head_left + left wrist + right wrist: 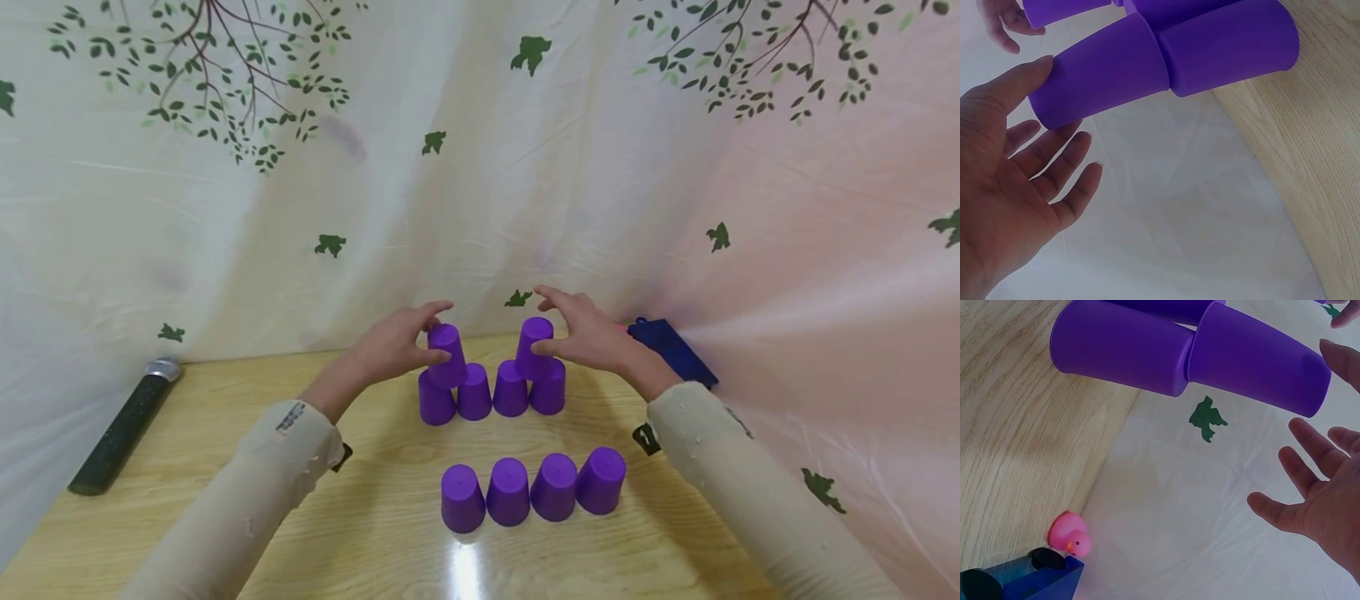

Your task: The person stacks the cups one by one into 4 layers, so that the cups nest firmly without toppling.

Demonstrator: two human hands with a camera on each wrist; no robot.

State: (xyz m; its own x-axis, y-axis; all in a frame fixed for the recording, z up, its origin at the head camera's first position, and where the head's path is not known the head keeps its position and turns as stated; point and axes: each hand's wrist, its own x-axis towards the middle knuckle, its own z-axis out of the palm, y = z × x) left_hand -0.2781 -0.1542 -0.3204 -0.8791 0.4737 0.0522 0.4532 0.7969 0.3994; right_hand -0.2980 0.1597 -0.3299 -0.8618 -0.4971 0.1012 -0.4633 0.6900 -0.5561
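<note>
Two rows of upturned purple cups stand on the wooden table (375, 533). The near row (532, 490) has several cups side by side. The far row (491, 392) also has several, and two more cups sit on top of it. My left hand (408, 337) is beside the upper left cup (447, 357); its thumb (1041, 65) touches that cup (1100, 72) and its fingers are spread away from it. My right hand (581, 332) hovers by the upper right cup (534, 348). In the right wrist view its fingers (1307, 472) are spread, clear of the cup (1254, 356).
A black cylinder with a silver end (123, 425) lies at the table's left edge. A blue box (671, 350) and a pink rubber duck (1069, 534) sit at the back right. A white curtain with a leaf print (480, 167) hangs close behind the cups.
</note>
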